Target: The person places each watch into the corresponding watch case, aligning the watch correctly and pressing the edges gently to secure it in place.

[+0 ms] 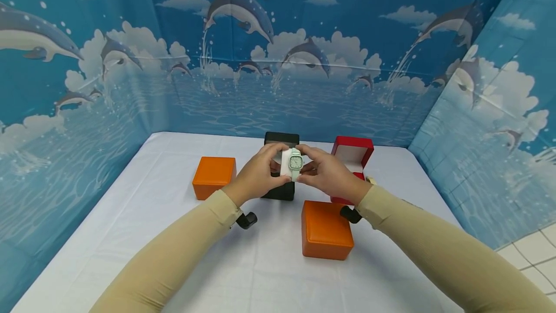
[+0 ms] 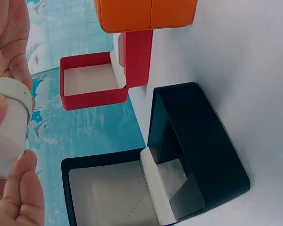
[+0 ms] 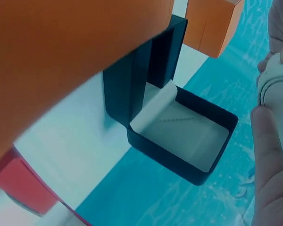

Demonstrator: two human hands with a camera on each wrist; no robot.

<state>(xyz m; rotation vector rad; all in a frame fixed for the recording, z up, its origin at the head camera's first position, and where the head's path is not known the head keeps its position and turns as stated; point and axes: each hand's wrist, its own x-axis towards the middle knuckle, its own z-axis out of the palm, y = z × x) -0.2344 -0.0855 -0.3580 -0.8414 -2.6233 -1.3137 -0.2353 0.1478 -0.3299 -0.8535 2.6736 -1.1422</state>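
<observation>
A pale mint-green wristwatch (image 1: pixel 296 162) with a rounded square dial is wrapped around a white cushion (image 1: pixel 284 163), dial facing the head camera. My left hand (image 1: pixel 255 174) grips the cushion's left side between thumb and fingers. From the right, my right hand (image 1: pixel 329 174) pinches the watch and cushion at the strap. Both hands hold them raised above an open black box (image 1: pixel 281 137). In the left wrist view the black box (image 2: pixel 203 146) stands with its lid up and its inside bare. The right wrist view shows the strap round the cushion (image 3: pixel 279 106).
An open red box (image 1: pixel 355 142) stands behind my right hand, with a gold-coloured object (image 1: pixel 370 180) partly hidden beside it. One closed orange box (image 1: pixel 214 177) sits at the left, another orange box (image 1: pixel 326 231) nearer, below my right wrist. A white cloth (image 1: pixel 260 274) covers the table.
</observation>
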